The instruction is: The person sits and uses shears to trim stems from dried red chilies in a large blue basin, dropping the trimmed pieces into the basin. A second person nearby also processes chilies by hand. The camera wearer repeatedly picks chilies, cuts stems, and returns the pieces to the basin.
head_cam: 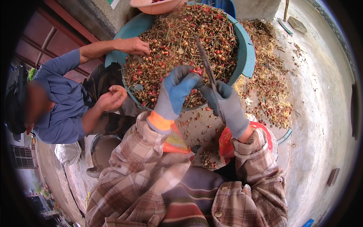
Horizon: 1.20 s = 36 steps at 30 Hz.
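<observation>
My left hand (pixel 179 90), in a grey glove with a blue palm and an orange cuff, pinches a dark red dried piece (pixel 196 71) that looks like chilli pod. Close beside it, my gloved right hand (pixel 224 98) grips a long, narrow, dark metal tool (pixel 207 62); its exact kind is unclear. The tool slants across the hand, with its far end over the heap. Both hands are above the near rim of a large turquoise tub (pixel 249 61). Dried stems, caps and red pieces (pixel 175 42) fill the tub.
At the left sits a co-worker (pixel 63 93), one hand (pixel 133 46) in the heap. A pink basin (pixel 157 7) stands behind the tub. More plant scraps (pixel 269 82) cover the floor to the right. A red-and-white bag (pixel 225 142) lies under my right forearm.
</observation>
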{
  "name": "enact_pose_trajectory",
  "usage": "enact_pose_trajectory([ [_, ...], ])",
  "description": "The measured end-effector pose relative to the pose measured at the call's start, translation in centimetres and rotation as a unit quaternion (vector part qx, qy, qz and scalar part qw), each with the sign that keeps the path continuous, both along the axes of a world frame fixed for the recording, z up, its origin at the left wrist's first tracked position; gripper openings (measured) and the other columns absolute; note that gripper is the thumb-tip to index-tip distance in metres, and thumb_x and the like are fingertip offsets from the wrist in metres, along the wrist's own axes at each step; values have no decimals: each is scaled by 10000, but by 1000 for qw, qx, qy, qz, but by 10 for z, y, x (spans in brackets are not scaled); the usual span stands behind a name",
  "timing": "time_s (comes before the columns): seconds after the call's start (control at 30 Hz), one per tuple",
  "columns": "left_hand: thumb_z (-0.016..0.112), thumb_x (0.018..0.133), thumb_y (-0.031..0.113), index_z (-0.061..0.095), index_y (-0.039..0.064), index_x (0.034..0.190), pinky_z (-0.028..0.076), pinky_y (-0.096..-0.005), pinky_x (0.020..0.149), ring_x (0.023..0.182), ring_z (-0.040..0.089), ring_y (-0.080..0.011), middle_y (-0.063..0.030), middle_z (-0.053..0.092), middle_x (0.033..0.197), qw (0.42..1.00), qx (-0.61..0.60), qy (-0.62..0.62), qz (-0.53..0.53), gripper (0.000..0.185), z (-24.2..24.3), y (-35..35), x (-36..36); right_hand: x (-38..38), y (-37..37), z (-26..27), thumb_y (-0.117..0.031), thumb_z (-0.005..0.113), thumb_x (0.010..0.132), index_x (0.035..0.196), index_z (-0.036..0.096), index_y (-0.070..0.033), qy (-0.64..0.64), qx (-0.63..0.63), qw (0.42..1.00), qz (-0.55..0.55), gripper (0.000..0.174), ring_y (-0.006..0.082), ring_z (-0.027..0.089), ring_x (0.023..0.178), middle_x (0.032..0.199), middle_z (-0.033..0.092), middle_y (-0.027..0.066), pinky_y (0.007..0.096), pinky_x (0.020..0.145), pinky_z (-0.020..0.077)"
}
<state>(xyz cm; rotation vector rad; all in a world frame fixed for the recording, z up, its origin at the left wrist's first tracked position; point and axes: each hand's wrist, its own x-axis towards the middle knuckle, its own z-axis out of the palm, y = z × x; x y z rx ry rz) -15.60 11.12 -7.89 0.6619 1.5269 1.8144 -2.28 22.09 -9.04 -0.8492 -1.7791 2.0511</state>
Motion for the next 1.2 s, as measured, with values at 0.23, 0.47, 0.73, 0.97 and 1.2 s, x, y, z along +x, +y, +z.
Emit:
enact_pose_trajectory([
  [0.23,665,899,24,651,6,1036,507,-229,787,877,650,-95,-60,705,967,945,183,238,130,139,51,11,0,12,14,8,-292,682,936,923,594,-82,72,-75,988,-115,228,22,429,497,644,519,-49,198,443,330],
  [0.47,680,915,258,644,21,1129,498,-290,779,894,657,-161,-110,708,1011,815,195,466,284,321,145,77,-129,23,15,17,-228,669,935,902,585,-88,100,-64,985,-121,167,18,426,506,644,509,-54,190,456,324],
  [0.73,700,888,248,603,13,1261,536,-326,739,829,674,-201,-120,701,990,881,-111,426,171,450,72,138,-298,23,24,16,-242,672,933,903,593,-75,107,-56,985,-120,187,23,443,520,652,523,-43,192,461,329],
  [0.97,607,897,245,706,119,1104,520,-361,832,913,692,-291,-155,722,997,855,-135,485,126,262,19,90,-193,30,25,29,-281,705,891,924,611,-68,85,-93,978,-164,235,71,503,528,665,563,12,213,476,398],
  [1.2,611,901,359,593,135,1305,434,-418,1028,1231,552,-357,-154,570,1364,777,-380,496,79,463,-10,14,-146,33,32,30,-258,686,888,876,612,-51,156,-57,976,-143,220,96,529,538,683,585,26,249,503,442],
])
